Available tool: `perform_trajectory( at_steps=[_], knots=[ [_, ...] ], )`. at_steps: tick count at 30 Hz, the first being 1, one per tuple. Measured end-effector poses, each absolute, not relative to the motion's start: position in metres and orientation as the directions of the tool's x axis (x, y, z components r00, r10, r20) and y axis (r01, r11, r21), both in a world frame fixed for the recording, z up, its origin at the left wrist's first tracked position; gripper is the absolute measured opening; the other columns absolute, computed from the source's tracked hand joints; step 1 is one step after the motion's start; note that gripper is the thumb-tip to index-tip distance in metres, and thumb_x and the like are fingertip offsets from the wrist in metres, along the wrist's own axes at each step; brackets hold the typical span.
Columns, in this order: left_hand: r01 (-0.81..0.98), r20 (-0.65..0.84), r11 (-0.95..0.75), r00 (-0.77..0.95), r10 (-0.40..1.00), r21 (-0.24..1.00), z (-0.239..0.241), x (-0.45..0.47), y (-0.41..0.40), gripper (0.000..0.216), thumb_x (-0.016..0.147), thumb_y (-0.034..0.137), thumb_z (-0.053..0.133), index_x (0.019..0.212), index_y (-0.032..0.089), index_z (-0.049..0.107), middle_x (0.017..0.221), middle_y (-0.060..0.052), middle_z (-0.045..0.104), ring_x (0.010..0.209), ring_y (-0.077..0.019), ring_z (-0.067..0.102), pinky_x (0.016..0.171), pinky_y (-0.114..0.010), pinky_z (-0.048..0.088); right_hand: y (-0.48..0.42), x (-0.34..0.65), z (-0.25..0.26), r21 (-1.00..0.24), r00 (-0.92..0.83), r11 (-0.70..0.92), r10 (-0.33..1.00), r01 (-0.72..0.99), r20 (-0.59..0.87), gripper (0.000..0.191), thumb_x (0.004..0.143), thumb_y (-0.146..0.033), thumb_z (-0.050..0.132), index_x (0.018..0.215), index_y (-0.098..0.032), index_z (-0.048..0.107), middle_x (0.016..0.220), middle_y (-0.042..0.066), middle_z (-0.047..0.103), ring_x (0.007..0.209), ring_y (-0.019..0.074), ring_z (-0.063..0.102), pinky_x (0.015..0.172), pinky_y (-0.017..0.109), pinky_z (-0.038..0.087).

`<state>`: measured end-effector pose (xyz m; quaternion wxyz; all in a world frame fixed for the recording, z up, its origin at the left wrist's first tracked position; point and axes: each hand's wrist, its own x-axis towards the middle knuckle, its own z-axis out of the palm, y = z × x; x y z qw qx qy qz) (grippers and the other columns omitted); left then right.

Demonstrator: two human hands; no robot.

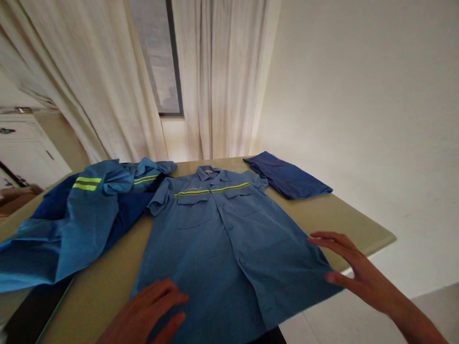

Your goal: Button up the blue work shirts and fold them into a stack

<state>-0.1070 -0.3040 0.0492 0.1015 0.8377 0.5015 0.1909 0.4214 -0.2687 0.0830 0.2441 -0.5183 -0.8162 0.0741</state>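
A blue short-sleeved work shirt [225, 238] with a yellow reflective chest stripe lies spread flat, front up and buttoned, on a beige table [353, 222]. My left hand [144, 317] rests flat on the shirt's lower left hem, fingers stretched out. My right hand [347, 265] hovers at the shirt's lower right corner with fingers apart, its fingertips touching the hem edge. Neither hand holds anything.
A crumpled heap of blue garments [72, 219] with yellow stripes lies on the table's left. A folded dark blue piece [286, 177] sits at the far right. White curtains [217, 71] and a window stand behind; a white cabinet [19, 151] stands at the left.
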Motion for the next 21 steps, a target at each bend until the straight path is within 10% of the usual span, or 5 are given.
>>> perform_trajectory(
  at_steps=[5,11,16,21],
  knots=[
    [0.743,0.083,-0.556,0.570,0.817,0.373,0.097,-0.006,-0.181,0.047,0.104,0.045,0.041,0.143,0.025,0.060,0.150,-0.008,0.060,0.137,-0.0262,0.057,0.119,-0.044,0.043,-0.246,0.293,0.087,-0.381,-0.648,0.646,0.748,0.661,0.144,0.084,0.094,-0.067,0.062,0.164,-0.031,0.031,0.166,0.011,0.036,0.151,0.0334,0.037,0.124,0.054,0.033],
    [0.899,0.036,-0.354,0.358,0.933,0.258,0.054,0.030,-0.043,0.071,0.103,0.060,0.030,0.159,0.017,0.040,0.171,-0.016,0.026,0.157,-0.0331,0.028,0.125,-0.053,0.027,-0.264,0.233,0.048,-0.371,-0.883,0.818,0.468,0.440,-0.016,0.087,0.100,-0.059,0.057,0.168,-0.027,0.012,0.172,0.012,0.019,0.159,0.0300,0.021,0.130,0.057,0.010],
    [0.898,0.095,-0.387,0.375,0.922,0.210,0.016,0.004,0.004,0.065,0.103,0.059,0.029,0.157,0.026,0.044,0.168,-0.009,0.035,0.154,-0.0311,0.035,0.124,-0.057,0.026,-0.278,0.248,0.044,-0.257,-0.901,0.874,0.433,0.412,0.028,0.061,0.110,-0.032,0.043,0.166,-0.033,0.018,0.166,0.008,0.034,0.154,0.0225,0.034,0.130,0.052,0.018],
    [0.878,0.226,-0.411,0.361,0.905,0.245,0.005,-0.009,0.021,0.053,0.105,0.037,0.029,0.152,0.026,0.052,0.157,-0.007,0.053,0.145,-0.0242,0.049,0.122,-0.049,0.033,-0.204,0.251,0.086,-0.369,-0.931,0.879,0.355,0.302,0.085,0.075,0.100,-0.056,0.060,0.162,-0.024,0.034,0.160,0.011,0.047,0.143,0.0221,0.050,0.121,0.039,0.037]
  ],
)
